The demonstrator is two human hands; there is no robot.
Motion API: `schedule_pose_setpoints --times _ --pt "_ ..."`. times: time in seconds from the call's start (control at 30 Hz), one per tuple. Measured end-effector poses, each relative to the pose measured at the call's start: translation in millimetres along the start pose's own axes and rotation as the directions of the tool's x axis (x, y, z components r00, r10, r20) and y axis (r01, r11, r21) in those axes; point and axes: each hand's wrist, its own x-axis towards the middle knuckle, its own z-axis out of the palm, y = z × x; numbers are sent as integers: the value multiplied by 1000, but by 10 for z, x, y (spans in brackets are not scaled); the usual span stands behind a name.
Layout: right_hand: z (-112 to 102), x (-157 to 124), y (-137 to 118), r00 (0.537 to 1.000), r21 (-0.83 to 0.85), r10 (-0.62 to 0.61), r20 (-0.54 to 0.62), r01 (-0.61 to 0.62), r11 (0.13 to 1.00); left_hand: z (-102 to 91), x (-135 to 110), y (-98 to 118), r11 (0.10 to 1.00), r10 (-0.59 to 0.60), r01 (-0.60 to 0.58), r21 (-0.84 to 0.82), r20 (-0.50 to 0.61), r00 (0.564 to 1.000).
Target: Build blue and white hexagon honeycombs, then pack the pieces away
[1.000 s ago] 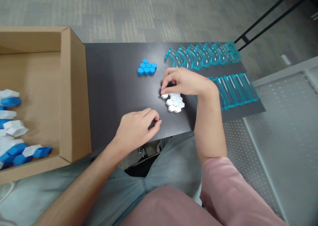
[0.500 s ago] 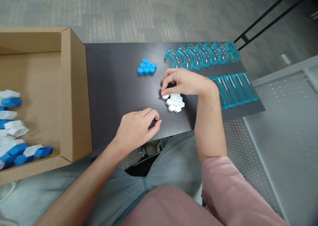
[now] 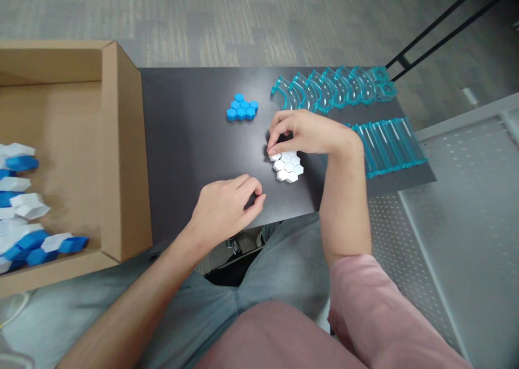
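My right hand (image 3: 298,133) bends over a cluster of white hexagonal tiles (image 3: 288,166) and pinches one white hexagonal tile (image 3: 275,157) between thumb and fingertips. That tile is at the cluster's upper left edge, touching or almost touching it. Over the table's near part, my left hand (image 3: 231,206) is curled closed, thumb and index tips together, with nothing visible in it. Farther back on the table lies a group of blue hexagonal tiles (image 3: 242,108), fitted side by side in a rough triangle.
A cardboard box (image 3: 125,158) at the left holds loose blue and white hexagonal pieces (image 3: 30,242). On the dark table (image 3: 182,136), curved clear teal pieces (image 3: 332,90) form a row at the back right, with straight teal tubes (image 3: 391,146) nearer. A perforated grey surface (image 3: 454,212) adjoins at the right.
My right hand has brought the pinched white tile closer to the white cluster. The left hand keeps its pose; the whole view has shifted slightly.
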Motion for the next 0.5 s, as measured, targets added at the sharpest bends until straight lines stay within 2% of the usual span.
schedule_pose_setpoints --times 0.5 --pt "-27 -14 -36 999 14 35 7 -35 999 5 -6 -10 1000 -8 8 -11 17 1000"
